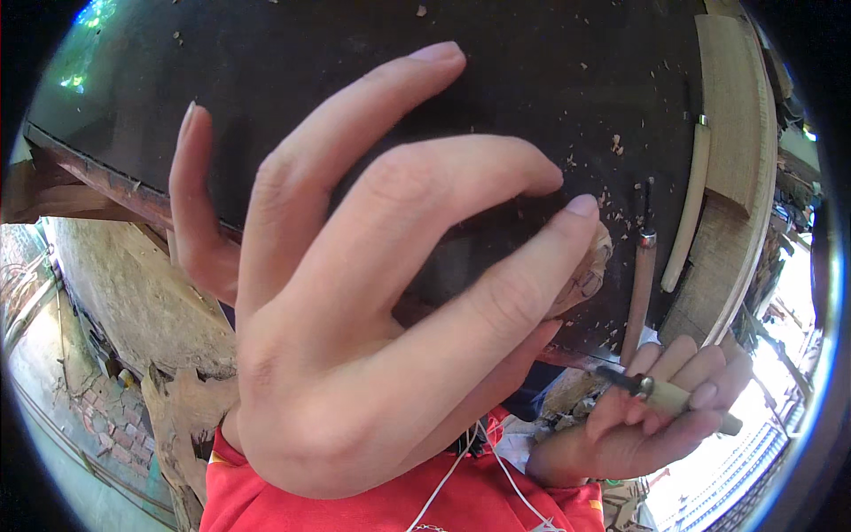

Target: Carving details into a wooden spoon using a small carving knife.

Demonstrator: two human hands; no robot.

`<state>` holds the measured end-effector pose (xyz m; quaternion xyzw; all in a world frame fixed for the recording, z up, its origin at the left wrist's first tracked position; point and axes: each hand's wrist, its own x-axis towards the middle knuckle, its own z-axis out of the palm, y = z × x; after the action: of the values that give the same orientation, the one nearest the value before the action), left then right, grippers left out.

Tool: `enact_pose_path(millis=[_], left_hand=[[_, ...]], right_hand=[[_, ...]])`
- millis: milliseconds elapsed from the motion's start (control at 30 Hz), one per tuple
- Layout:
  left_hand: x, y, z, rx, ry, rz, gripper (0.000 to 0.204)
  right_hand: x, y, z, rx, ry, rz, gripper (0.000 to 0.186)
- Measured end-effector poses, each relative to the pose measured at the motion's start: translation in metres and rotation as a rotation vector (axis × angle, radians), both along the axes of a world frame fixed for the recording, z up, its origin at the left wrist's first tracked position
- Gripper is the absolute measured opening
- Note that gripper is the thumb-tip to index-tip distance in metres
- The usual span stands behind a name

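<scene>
My left hand [328, 337] is raised close to the camera, its back showing and its fingers spread and slightly bent. Nothing is held in it. Behind its index fingertip, a brown carved wooden piece [592, 277] shows in part near the front edge of the dark bench top [550, 80]; the rest is hidden by the hand. At the lower right, my right hand [660, 417] is palm up, with its fingers curled round the pale wooden handle of a carving chisel [665, 396]. The chisel's dark blade points left; its exact tip shape is too small to tell.
Another chisel with a brown handle [640, 288] and a pale-handled tool [689, 208] lie at the bench's right side. Beyond them are wooden boards [731, 124]. Wood chips [617, 144] are scattered on the bench. A large rough wood piece [133, 275] is at left.
</scene>
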<state>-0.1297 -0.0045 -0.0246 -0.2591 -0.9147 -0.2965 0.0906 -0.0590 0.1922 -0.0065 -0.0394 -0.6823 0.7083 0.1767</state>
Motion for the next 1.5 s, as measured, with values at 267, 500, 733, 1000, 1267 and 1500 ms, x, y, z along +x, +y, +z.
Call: enact_pose_path(millis=[267, 500, 733, 1000, 1267, 1500], left_hand=[[0.0, -0.004, 0.001, -0.013, -0.022, -0.006, 0.046], [-0.001, -0.008, 0.002, -0.019, -0.036, 0.0, 0.043], [0.007, -0.014, 0.005, -0.081, -0.063, -0.019, 0.04], [0.018, -0.025, 0.02, -0.167, -0.143, -0.051, 0.037], [0.022, -0.026, 0.022, -0.225, -0.144, -0.038, 0.036], [0.023, -0.028, 0.017, -0.168, -0.117, -0.048, 0.04]], right_hand=[[-0.009, 0.003, 0.004, 0.356, -0.063, 0.272, 0.042], [-0.008, 0.001, 0.004, 0.587, -0.063, 0.272, 0.038], [-0.016, -0.013, -0.019, 0.726, 0.143, 0.205, 0.028], [-0.01, 0.006, -0.013, 0.744, 0.116, 0.343, 0.028], [-0.03, -0.007, -0.005, 0.756, 0.112, 0.353, 0.026], [-0.022, 0.0, -0.002, 0.782, 0.073, 0.429, 0.027]])
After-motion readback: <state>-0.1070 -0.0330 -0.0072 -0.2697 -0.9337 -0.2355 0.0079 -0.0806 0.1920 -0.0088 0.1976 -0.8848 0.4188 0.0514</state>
